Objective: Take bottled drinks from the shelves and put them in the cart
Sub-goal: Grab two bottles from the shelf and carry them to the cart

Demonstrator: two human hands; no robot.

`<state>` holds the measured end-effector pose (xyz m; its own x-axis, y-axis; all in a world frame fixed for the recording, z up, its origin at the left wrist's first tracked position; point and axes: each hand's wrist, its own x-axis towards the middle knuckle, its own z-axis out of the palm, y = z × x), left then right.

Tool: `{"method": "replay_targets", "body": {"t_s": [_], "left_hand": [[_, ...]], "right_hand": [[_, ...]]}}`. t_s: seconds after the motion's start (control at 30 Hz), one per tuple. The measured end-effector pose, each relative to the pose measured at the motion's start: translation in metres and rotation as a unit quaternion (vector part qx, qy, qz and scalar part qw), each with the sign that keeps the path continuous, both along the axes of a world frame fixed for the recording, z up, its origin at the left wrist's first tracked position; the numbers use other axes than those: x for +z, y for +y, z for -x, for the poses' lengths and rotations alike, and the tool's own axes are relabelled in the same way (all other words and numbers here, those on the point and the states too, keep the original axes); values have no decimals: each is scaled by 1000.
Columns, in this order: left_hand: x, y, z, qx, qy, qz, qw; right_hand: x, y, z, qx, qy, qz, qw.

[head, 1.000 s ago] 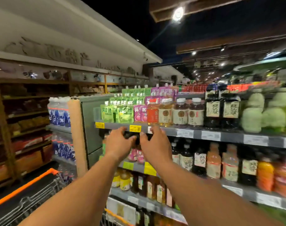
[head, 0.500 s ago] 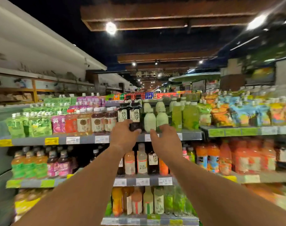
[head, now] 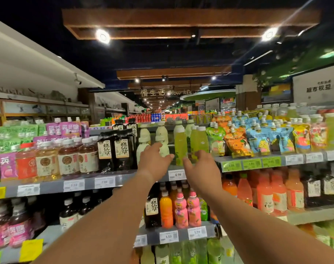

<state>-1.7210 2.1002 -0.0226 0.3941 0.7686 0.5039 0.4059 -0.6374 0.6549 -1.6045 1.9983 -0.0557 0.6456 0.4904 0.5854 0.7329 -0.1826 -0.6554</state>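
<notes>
Supermarket drinks aisle, dark ceiling with wood beams and spot lamps, grey shelves (head: 124, 181) packed with bottles and pouches, price tags along the edges. Both arms reach forward to the upper shelf.

Left hand (head: 153, 161): fingers spread and slightly bent, up against the pale milky bottles (head: 163, 143), fingertips at or just short of them, contact unclear. Nothing gripped.

Right hand (head: 202, 169): fingers loosely spread, in front of the green drink bottles (head: 180, 145), just beside them. Holds nothing that I can see.

The two hands sit near each other, small gap between them, above the 6.99 price tag (head: 177, 174).

Upper shelf, left to right: green and purple pouches, amber tea bottles (head: 67, 161), black herbal-jelly bottles (head: 113, 152), the pale bottles, the green bottles, then colourful spouted pouches (head: 236, 141). Shelf below: orange bottle (head: 166, 211) and two pink bottles (head: 187, 210) under the hands, orange and pink drinks further right.

Cart not in frame.
</notes>
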Motion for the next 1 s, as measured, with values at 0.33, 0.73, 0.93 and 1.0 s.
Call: {"method": "replay_targets", "body": {"t_s": [0.33,0.73,0.93,1.0], "left_hand": [[33,30,-127,-22,-13,41,999],[34,69,-195,89,-107,117,983],[25,76,-202,131,-99,124,979],[25,75,-203,158,-75,111,978]], "right_hand": [[34,43,-121,-37,9,-30,999],[50,112,-199,-103,-135,180,969],[52,125,-209,-56,-142,191,970],[54,126,-209,-43,-145,179,972]]}}
